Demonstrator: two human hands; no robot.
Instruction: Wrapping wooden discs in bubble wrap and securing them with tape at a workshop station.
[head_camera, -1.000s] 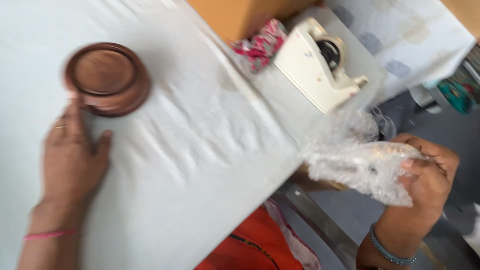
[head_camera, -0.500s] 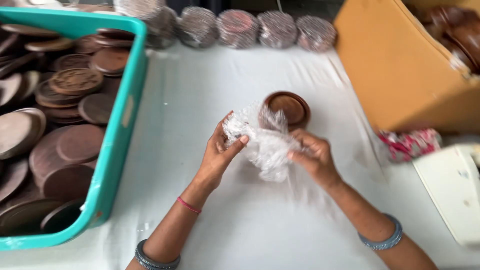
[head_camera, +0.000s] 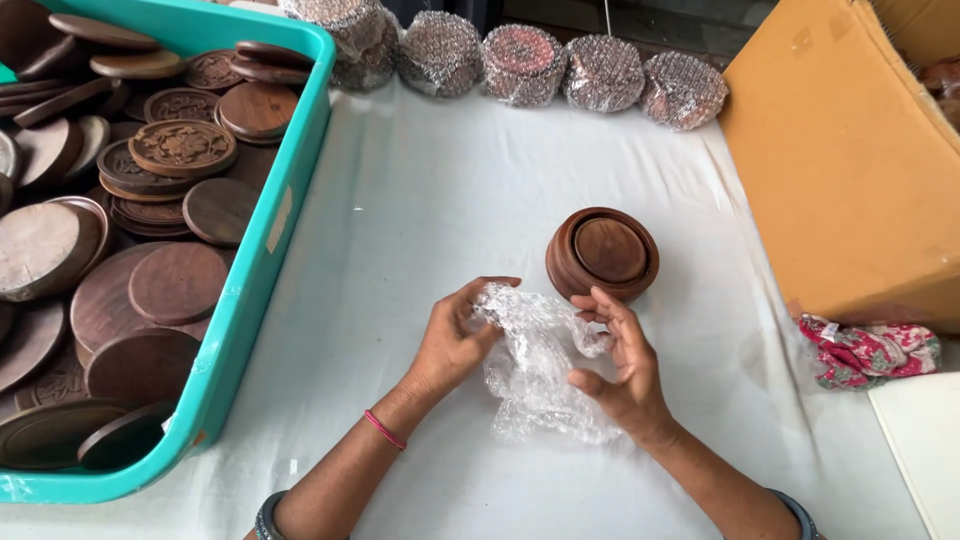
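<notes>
A desk (head_camera: 450, 200) under a white, slightly creased cloth fills most of the view, lit evenly by soft daylight with faint shadows. At nine o'clock a teal plastic tub (head_camera: 262, 260) holds dark wooden discs (head_camera: 180, 285), some carved. Along twelve o'clock runs a row of bubble-wrapped bundles (head_camera: 520, 62) at the desk's far edge, with a dark gap behind them. At two o'clock stands a cardboard box (head_camera: 840, 170); at four o'clock lies a crumpled floral cloth (head_camera: 868, 352).
</notes>
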